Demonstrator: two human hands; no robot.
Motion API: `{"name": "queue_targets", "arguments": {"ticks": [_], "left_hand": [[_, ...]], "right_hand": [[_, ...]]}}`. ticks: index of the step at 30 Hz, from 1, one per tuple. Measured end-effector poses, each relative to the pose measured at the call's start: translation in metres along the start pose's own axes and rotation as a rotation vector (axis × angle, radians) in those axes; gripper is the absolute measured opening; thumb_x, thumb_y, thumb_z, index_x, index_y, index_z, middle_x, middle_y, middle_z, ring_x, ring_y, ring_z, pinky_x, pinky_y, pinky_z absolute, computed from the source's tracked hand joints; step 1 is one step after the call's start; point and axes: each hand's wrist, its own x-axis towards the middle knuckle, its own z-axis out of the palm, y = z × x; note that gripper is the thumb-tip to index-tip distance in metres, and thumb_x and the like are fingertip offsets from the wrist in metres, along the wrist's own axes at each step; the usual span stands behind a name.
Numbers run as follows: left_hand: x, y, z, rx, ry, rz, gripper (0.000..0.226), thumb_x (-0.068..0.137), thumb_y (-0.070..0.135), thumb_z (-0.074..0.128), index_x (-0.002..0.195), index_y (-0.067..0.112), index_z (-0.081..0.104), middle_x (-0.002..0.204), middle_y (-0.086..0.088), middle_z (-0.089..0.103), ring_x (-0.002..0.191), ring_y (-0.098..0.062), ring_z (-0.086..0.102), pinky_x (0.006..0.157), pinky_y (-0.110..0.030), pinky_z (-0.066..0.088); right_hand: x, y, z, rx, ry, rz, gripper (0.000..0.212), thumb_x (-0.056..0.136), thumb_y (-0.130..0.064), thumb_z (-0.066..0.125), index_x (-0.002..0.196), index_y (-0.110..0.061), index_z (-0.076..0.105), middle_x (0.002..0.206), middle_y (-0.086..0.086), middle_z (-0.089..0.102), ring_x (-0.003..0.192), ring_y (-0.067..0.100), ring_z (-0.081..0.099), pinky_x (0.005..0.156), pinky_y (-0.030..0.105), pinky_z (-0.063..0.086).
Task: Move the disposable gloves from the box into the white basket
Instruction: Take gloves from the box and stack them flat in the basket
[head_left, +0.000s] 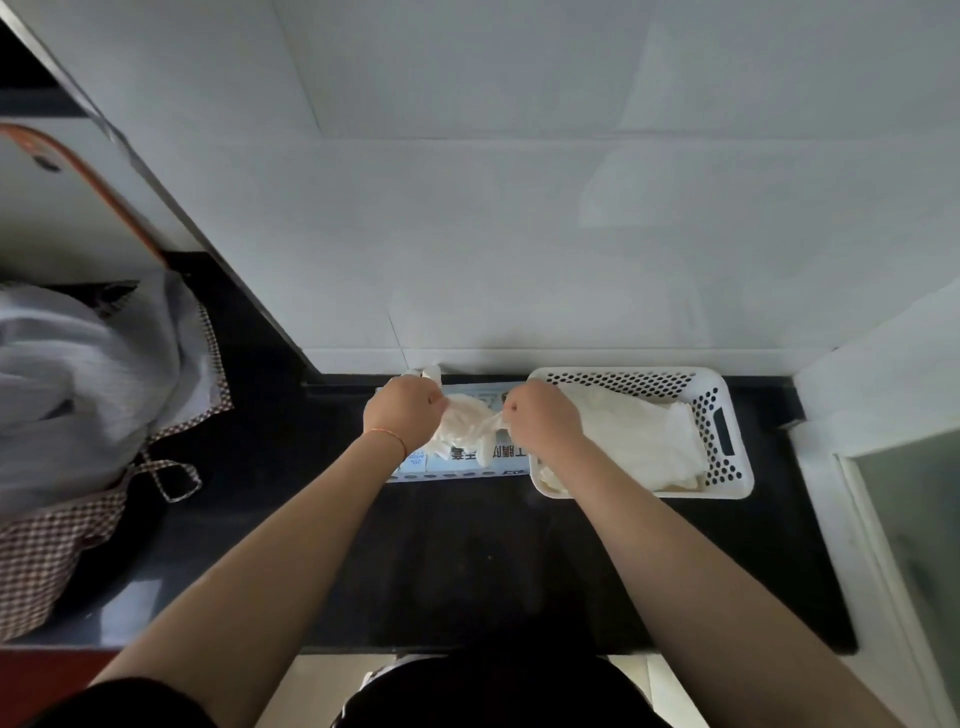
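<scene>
- Dark clothing (498, 691) at bottom edge, nearest the camera; two bare forearms reach forward from it over a black counter (467, 561).
- Left hand (402, 410), thin orange band at the wrist, fingers curled around a bunched clump of translucent gloves (462, 423) above the box.
- Right hand (540, 415) curled too, pinching the other end of the same clump; thin plastic stretched between the two hands.
- Glove box (457, 467) lies flat under the hands, pale blue with printed characters, touching the basket's left wall.
- White basket (727, 467), perforated sides, just right of the box; a heap of gloves already inside.
- Far left: checked cloth (47, 545) and grey fabric.
- Behind: white tiled wall (519, 208).
</scene>
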Motion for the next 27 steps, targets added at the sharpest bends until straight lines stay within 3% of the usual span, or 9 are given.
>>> {"name": "queue_targets", "arguments": {"ticks": [2,6,8,11,14,16,20,24,27], "left_hand": [[0.0,0.001,-0.002,-0.044,-0.001,0.019,0.029,0.094,0.029,0.053,0.07,0.017,0.063,0.079,0.001,0.06,0.069,-0.02,0.058,0.064,-0.031,0.052],[-0.002,0.009,-0.009,-0.151,0.03,0.126,0.019,0.09,0.024,0.059,0.084,0.012,0.072,0.089,-0.002,0.067,0.082,-0.022,0.064,0.078,-0.039,0.056],[-0.005,0.016,-0.013,-0.197,0.044,0.182,0.018,0.09,0.026,0.062,0.083,0.012,0.072,0.089,0.0,0.066,0.083,-0.019,0.063,0.079,-0.036,0.054],[-0.009,0.023,-0.017,-0.267,0.038,0.24,0.018,0.088,0.035,0.067,0.079,0.019,0.069,0.086,0.005,0.064,0.083,-0.014,0.06,0.076,-0.028,0.051],[-0.009,0.019,-0.018,-0.328,0.045,0.242,0.023,0.084,0.043,0.071,0.078,0.022,0.064,0.087,0.005,0.063,0.081,-0.012,0.058,0.073,-0.025,0.047],[-0.009,0.01,-0.018,-0.369,0.036,0.224,0.028,0.079,0.041,0.077,0.093,0.021,0.063,0.094,0.005,0.059,0.084,-0.012,0.055,0.074,-0.023,0.044],[-0.009,-0.003,-0.01,-0.326,-0.074,0.188,0.056,0.078,0.03,0.079,0.127,0.02,0.053,0.11,0.001,0.052,0.1,-0.016,0.053,0.084,-0.023,0.039],[-0.012,-0.002,-0.004,-0.361,0.0,0.177,0.044,0.084,0.027,0.072,0.124,0.021,0.055,0.106,0.003,0.052,0.095,-0.013,0.052,0.081,-0.022,0.038],[-0.013,0.001,-0.007,-0.366,0.004,0.168,0.038,0.086,0.027,0.069,0.121,0.021,0.056,0.105,0.001,0.055,0.091,-0.014,0.054,0.077,-0.022,0.039]], "right_hand": [[-0.003,-0.002,-0.005,0.054,0.077,-0.035,0.02,0.091,-0.009,0.052,0.075,-0.011,0.064,0.088,0.002,0.055,0.072,0.022,0.058,0.059,0.031,0.043],[-0.005,-0.011,-0.012,0.141,0.12,-0.072,0.016,0.092,-0.013,0.053,0.082,-0.014,0.065,0.099,0.0,0.055,0.082,0.021,0.059,0.07,0.034,0.048],[-0.004,-0.014,-0.012,0.181,0.091,-0.077,0.004,0.09,-0.016,0.058,0.091,-0.018,0.061,0.101,-0.001,0.055,0.082,0.019,0.058,0.068,0.03,0.043],[-0.006,-0.02,-0.014,0.298,0.092,-0.074,0.014,0.09,-0.025,0.062,0.104,-0.02,0.064,0.093,-0.005,0.054,0.08,0.015,0.054,0.067,0.028,0.038],[-0.007,-0.023,-0.017,0.306,0.129,-0.061,0.009,0.09,-0.021,0.061,0.093,-0.018,0.07,0.086,-0.005,0.061,0.08,0.016,0.058,0.067,0.029,0.043],[-0.009,-0.023,-0.021,0.36,0.152,-0.029,0.007,0.088,-0.021,0.067,0.085,-0.015,0.069,0.082,-0.004,0.065,0.076,0.016,0.06,0.068,0.031,0.048],[-0.012,-0.027,-0.034,0.433,0.218,-0.013,0.022,0.084,-0.025,0.074,0.072,-0.015,0.058,0.075,-0.003,0.063,0.066,0.013,0.055,0.057,0.026,0.041],[-0.015,-0.033,-0.049,0.474,0.249,-0.073,0.012,0.087,-0.018,0.067,0.08,-0.011,0.063,0.08,-0.002,0.064,0.072,0.014,0.058,0.067,0.029,0.047],[-0.016,-0.037,-0.062,0.497,0.315,-0.133,0.011,0.091,-0.014,0.059,0.087,-0.014,0.069,0.085,-0.007,0.065,0.074,0.004,0.057,0.067,0.017,0.044]]}}
